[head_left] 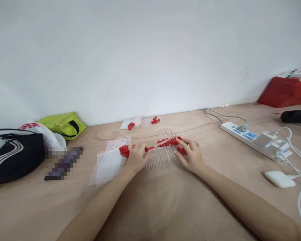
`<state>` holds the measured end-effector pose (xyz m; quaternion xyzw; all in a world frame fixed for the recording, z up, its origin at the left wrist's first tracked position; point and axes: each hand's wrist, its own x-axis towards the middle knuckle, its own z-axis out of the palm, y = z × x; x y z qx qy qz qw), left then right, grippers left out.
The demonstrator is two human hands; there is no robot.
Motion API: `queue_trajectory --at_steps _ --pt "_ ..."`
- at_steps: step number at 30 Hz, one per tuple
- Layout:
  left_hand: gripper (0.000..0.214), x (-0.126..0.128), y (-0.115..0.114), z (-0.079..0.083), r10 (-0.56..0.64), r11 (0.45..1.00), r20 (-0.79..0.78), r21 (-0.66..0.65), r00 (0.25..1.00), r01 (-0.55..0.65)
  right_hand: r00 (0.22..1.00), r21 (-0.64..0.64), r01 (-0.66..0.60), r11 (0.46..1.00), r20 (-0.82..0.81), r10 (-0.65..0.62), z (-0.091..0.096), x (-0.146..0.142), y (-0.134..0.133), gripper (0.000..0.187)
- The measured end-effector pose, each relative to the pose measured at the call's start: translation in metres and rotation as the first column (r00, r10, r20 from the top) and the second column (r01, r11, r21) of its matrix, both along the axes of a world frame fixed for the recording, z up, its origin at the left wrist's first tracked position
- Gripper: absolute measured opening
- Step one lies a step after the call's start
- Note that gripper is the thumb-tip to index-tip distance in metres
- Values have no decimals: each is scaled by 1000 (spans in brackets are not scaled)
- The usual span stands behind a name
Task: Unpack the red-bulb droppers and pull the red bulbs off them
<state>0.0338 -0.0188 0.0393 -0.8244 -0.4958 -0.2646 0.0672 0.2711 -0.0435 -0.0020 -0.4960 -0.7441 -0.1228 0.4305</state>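
My left hand (138, 156) is closed in a pinch on a thin, pale stick (163, 144) with a red piece at the pinched end. The stick slants up toward my right hand (192, 155), whose thumb and fingers are apart around a few red capsule-shaped pieces (182, 150). Whether its fingertips touch the stick's far end, I cannot tell. Between my hands lies a row of thin clear sticks (160, 160), with several red pieces across their upper part. A heap of red pieces (124, 150) sits just left of my left hand.
Clear zip bags (109, 165) lie left of my left hand. Two small groups of red pieces (131, 126) rest on bags near the wall. A power strip (251, 139) with cables and a white charger (279, 179) lie right; a black bag (17, 157) and green bag (62, 124) stand left.
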Motion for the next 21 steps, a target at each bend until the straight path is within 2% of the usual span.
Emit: queue_trajectory --at_steps 3,7,12,21 --pt "13 -8 -21 -13 -151 976 24 165 988 145 991 27 -89 996 104 86 5 -7 -5 40" --pt "10 -4 -35 -19 -233 946 67 245 970 210 960 94 -220 971 196 199 8 -20 -9 22" --pt "12 4 -38 -19 -283 932 45 247 958 264 945 121 -250 960 247 215 2 -31 -9 14" --pt "19 1 -36 -22 -316 936 15 167 949 309 927 92 -294 951 269 260 5 -30 -14 17"
